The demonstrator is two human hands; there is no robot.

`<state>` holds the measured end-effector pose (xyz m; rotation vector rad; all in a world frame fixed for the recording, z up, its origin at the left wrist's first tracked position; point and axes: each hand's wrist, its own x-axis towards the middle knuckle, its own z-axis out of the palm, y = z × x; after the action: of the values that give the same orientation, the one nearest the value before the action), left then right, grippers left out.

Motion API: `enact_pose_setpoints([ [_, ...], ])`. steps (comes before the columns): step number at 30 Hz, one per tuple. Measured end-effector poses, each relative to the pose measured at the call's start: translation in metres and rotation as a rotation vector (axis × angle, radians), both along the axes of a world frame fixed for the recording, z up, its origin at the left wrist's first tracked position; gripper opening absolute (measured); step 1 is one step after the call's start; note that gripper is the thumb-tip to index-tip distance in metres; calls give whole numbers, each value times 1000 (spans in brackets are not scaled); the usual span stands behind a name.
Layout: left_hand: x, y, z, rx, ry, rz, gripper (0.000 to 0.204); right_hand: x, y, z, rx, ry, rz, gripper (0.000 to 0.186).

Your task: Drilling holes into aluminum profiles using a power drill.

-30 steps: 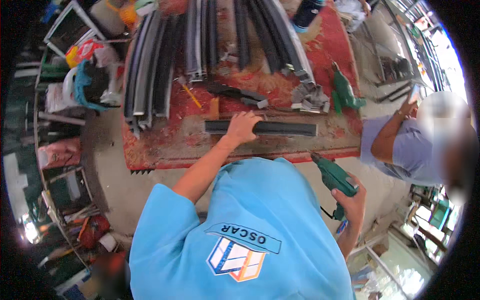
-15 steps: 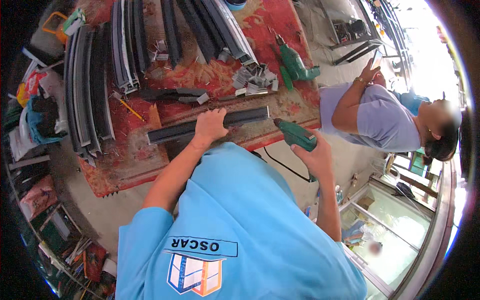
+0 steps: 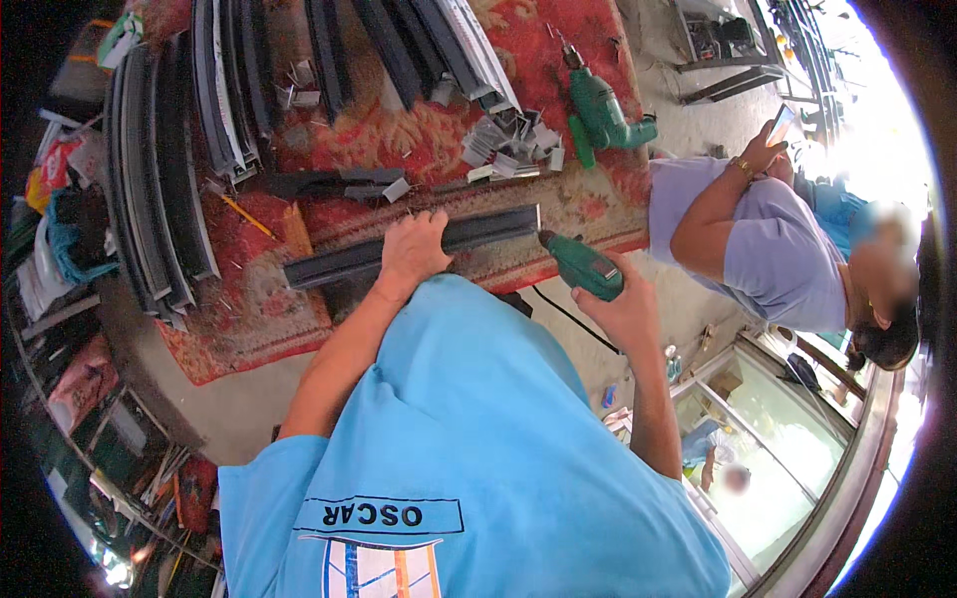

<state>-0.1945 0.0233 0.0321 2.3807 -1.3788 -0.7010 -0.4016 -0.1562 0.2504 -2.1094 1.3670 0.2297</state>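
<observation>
My left hand is wrapped over a dark metal profile, pressing it along the near part of the carpet-covered table. In my right hand is a green power drill, its fingers closed round the grip. The drill's front end points at the profile's right end and is very close to it. Whether the two touch, I cannot tell. A bit at the drill's tip is too small to make out.
A second green drill lies at the table's right. Small cut metal pieces are heaped left of it. Long dark profiles cover the left and far side, near a yellow pencil. A person in lilac stands at right, holding a phone.
The drill in my right hand has shifted slightly left, closer to the profile's end. My left hand stays on the profile. The whole view has tilted a little.
</observation>
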Motion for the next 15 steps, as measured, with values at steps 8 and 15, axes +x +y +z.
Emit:
enact_pose_setpoints([
  [8, 2, -1, 3, 13, -10, -16, 59, 6, 3, 1, 115, 46, -86, 63],
  [15, 2, -1, 6, -39, 22, -3, 51, 2, 4, -1, 91, 53, -64, 62],
])
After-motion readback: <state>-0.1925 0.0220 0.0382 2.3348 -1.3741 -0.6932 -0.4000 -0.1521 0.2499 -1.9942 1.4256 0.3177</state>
